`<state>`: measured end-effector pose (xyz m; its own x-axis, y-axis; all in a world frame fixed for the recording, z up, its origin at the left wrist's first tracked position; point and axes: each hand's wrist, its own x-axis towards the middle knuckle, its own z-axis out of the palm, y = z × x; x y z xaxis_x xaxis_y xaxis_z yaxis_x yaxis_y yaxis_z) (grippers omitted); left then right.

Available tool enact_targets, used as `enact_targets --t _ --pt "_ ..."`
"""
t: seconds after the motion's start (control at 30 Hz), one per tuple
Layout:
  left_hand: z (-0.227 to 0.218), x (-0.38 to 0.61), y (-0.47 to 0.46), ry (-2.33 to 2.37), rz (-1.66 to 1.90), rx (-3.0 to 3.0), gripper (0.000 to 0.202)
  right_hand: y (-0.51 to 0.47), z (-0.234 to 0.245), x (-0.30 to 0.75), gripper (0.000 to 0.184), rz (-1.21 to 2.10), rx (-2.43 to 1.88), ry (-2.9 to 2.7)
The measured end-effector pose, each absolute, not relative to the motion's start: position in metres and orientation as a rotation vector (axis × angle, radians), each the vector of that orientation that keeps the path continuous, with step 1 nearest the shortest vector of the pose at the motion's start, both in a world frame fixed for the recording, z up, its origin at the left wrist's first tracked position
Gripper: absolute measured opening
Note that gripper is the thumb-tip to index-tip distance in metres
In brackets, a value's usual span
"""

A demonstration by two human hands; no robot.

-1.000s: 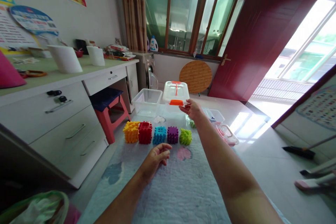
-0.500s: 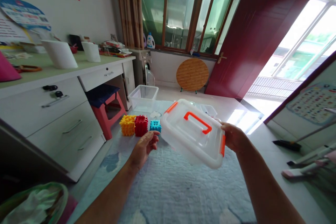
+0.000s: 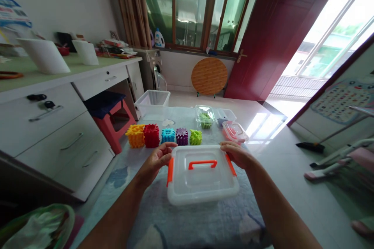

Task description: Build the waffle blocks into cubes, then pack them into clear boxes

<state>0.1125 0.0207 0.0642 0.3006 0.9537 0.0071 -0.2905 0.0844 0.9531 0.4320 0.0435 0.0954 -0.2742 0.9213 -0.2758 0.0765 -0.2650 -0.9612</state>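
A clear plastic box [image 3: 201,181] with an orange handle and orange side clips sits level on the pale blue mat [image 3: 187,221] in front of me. My left hand [image 3: 156,159] grips its left far corner, fingers curled over the rim by the left clip. My right hand [image 3: 238,153] grips the right far corner the same way. Beyond the box stands a row of toy cubes: yellow [image 3: 135,135], red [image 3: 151,135], blue [image 3: 168,135], purple [image 3: 182,136] and green [image 3: 195,137].
An open clear tub [image 3: 152,103] stands at the mat's far left. Small clear containers [image 3: 205,116] and a pink-lidded one [image 3: 235,131] lie far right. White drawers [image 3: 58,140] and a red stool [image 3: 112,118] are on the left; a broom [image 3: 314,147] lies right.
My right hand carried the lidded box from the far end of the mat toward me. It now rests level on the mat, and my left hand has taken hold of its other corner.
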Motion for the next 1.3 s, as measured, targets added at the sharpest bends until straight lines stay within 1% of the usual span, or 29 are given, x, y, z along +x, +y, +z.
enact_targets --t 0.17,0.27,0.33,0.4,0.53,0.67,0.9,1.1,1.3 --pt "0.07 0.113 0.015 0.943 1.07 1.147 0.058 0.012 0.098 0.433 0.037 1.337 -1.473 -1.437" --pt "0.071 0.114 0.012 0.951 1.006 1.141 0.059 -0.006 0.099 0.432 0.04 1.241 -1.57 -1.514" --pt "0.071 0.115 0.01 0.935 0.948 1.151 0.06 -0.013 0.099 0.43 0.038 1.196 -1.6 -1.563" --pt "0.071 0.116 0.009 0.925 0.917 1.156 0.06 -0.016 0.1 0.427 0.033 1.125 -1.586 -1.602" --pt "0.07 0.121 0.007 0.897 0.933 1.119 0.06 -0.016 0.1 0.423 0.026 1.017 -1.544 -1.655" --pt "0.067 0.123 0.007 0.865 0.949 1.071 0.062 -0.017 0.093 0.424 0.029 1.043 -1.503 -1.643" --pt "0.053 0.113 0.016 0.724 0.907 1.057 0.062 -0.024 0.09 0.423 0.04 1.288 -1.379 -1.426" --pt "0.049 0.104 0.021 0.622 0.833 1.033 0.06 -0.027 0.083 0.424 0.037 1.283 -1.286 -1.355" --pt "0.051 0.101 0.023 0.55 0.806 0.993 0.063 -0.03 0.066 0.421 0.041 1.319 -1.225 -1.18"
